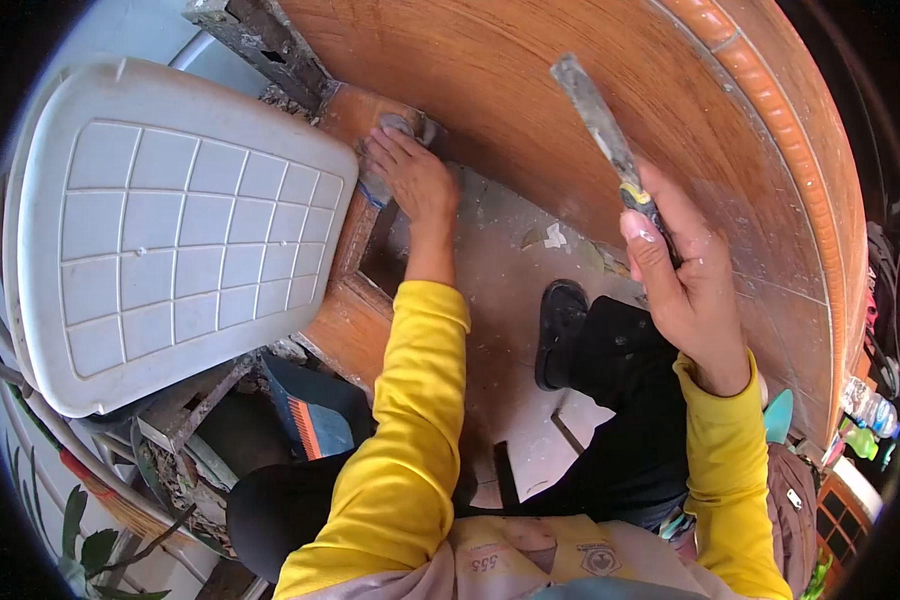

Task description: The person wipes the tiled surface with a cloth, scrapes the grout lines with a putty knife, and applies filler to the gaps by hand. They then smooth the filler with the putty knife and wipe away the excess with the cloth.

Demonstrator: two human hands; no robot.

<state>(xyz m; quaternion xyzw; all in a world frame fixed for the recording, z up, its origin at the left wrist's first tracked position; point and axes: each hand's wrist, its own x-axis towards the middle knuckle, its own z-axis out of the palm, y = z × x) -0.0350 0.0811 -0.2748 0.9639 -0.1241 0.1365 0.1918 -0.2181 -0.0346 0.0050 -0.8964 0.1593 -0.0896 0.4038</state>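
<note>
My right hand (685,260) is closed around the dark, yellow-trimmed handle of a putty knife (600,120). Its narrow, whitish, smeared blade points up and to the left, in front of the wood-patterned wall and apart from it. My left hand (410,175) reaches down to a brown tiled ledge (355,115), beside the end of a white plastic lid-like panel (195,235). Its fingers are bent over a greyish lump (397,123), with something blue showing under the palm. What exactly lies beneath the fingers is hidden.
A curved wall (510,95) with wood-patterned tiles rises ahead and right. A dark blue dustpan-like thing (320,405) with an orange edge stands lower left. White scraps (555,237) lie on the tiled floor near a black shoe (562,335). Bottles (870,410) stand far right.
</note>
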